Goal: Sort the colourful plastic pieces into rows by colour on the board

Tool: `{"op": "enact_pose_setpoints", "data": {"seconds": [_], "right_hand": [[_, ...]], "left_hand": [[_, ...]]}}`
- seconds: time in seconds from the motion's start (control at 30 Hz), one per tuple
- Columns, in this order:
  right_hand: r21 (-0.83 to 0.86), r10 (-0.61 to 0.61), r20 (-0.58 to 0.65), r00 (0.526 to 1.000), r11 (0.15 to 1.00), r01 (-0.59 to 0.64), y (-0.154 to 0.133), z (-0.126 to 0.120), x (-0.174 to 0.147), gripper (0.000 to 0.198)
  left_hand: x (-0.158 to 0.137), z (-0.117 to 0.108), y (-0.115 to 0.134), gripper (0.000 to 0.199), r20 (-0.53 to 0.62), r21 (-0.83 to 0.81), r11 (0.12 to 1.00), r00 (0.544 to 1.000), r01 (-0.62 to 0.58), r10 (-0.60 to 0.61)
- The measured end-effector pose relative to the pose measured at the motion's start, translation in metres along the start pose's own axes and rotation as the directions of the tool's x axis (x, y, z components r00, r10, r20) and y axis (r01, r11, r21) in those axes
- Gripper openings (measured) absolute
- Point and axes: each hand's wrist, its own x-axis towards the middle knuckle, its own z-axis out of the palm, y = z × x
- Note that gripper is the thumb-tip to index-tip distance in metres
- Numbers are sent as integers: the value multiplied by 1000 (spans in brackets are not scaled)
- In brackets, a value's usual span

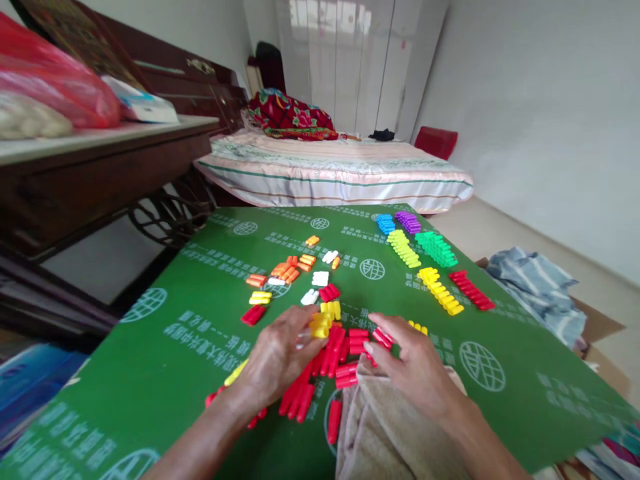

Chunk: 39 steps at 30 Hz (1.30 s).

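My left hand (280,350) is closed around a few small yellow plastic tubes (321,325), pinched between thumb and fingers above the middle of the green board (190,373). Under and beside it lies a heap of red plastic tubes (334,353), many stuck side by side in short groups. My right hand (413,357) hovers just right of the heap, thumb and forefinger apart, with a small red group (383,337) lying in the gap between them. Beneath the right wrist a beige cloth (385,427) partly covers the board's near edge.
Orange groups (286,269) and white groups (321,279) lie scattered beyond the hands. At the right, rows of blue, purple, lime, green (436,249), yellow (441,291) and red tubes are lined up. A bed (340,170) stands behind; a sewing-machine table (100,157) is at left.
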Motion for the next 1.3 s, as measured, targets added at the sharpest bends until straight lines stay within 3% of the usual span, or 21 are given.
{"op": "enact_pose_setpoints", "data": {"seconds": [0.1,0.2,0.33,0.4,0.47,0.53,0.6,0.73,0.87,0.97,1.13,1.3], "right_hand": [[407,-2,168,986,911,-67,-28,18,9,44],[629,40,202,978,760,-161,-38,33,16,46],[748,86,288,954,601,-280,-37,42,19,45],[754,134,339,931,553,-354,-34,44,19,43],[754,215,315,925,535,-381,-29,45,19,43],[734,282,238,929,574,-362,-20,46,19,44],[669,316,152,937,664,-333,-8,45,20,45],[433,325,94,941,838,-333,14,44,22,41],[198,292,116,949,930,-310,23,45,20,41],[-16,257,64,964,966,-257,22,45,17,39],[-214,199,-23,980,956,-200,16,41,10,32],[-171,101,-57,993,979,-110,7,38,10,25]], "left_hand": [[-7,3,14,40,-11,93,988,992,-123,125],[-12,2,21,39,-42,166,970,981,-179,188],[-17,-2,18,42,-70,262,933,959,-246,273],[-19,-2,13,44,-33,318,903,948,-289,316],[-22,-3,6,41,17,359,881,946,-308,323],[-24,-5,-1,35,56,381,879,956,-286,287],[-24,-8,-9,32,89,388,895,976,-219,200],[-15,-18,-25,32,181,440,898,979,6,-95],[12,-31,-47,32,73,540,815,952,213,-297],[38,-39,-65,34,-5,581,737,907,345,-420],[62,-47,-79,26,48,553,734,864,395,-501],[65,-44,-65,21,-21,401,816,895,416,-446]]}}
